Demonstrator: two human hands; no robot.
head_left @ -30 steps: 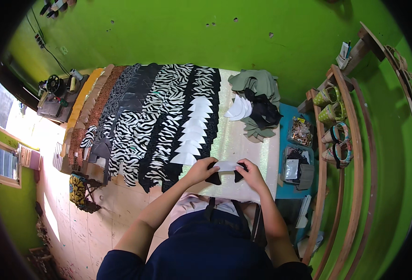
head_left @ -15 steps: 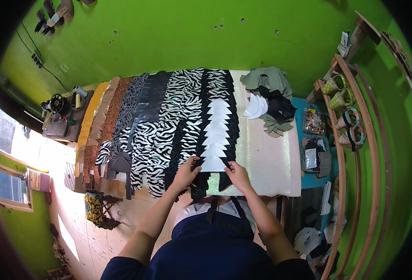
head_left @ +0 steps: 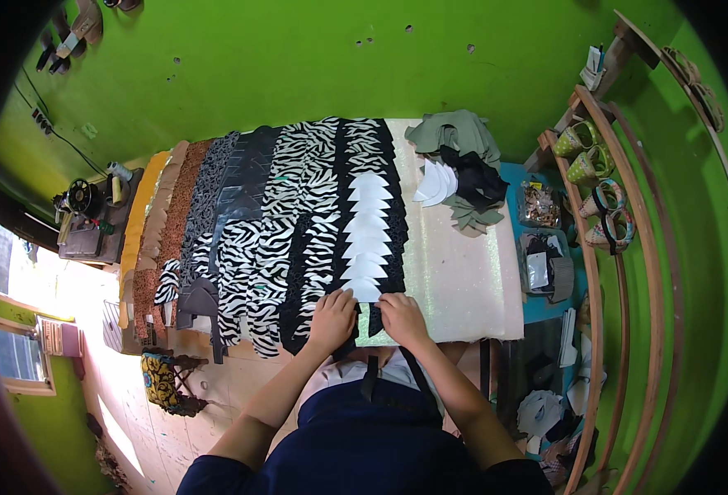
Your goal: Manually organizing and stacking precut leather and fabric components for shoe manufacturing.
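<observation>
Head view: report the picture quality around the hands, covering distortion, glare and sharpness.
Head view: fisheye bends the curved wooden rack and the rim goes black; daylight from the window blows out the floor at lower left; the left hand and right hand on the white pointed cut pieces are evenly lit and sharp.

This was a small shoemaking or leather-craft workshop. A long tabletop (head_left: 463, 280) stood against a bright green wall (head_left: 298, 66) and was covered with rows of cut pieces laid overlapping: zebra-print strips (head_left: 298, 223), black pieces (head_left: 240, 181), brown pieces (head_left: 184, 198) and a column of white pointed cutouts (head_left: 369, 223). A heap of grey and black fabric scraps (head_left: 463, 157) lay at the far corner. An old sewing machine (head_left: 83, 206) sat on a stand at the left. Curved wooden shelves (head_left: 595, 247) on the right carried finished decorated shoes (head_left: 582, 153), and hand tools (head_left: 75, 29) hung on the wall.
</observation>
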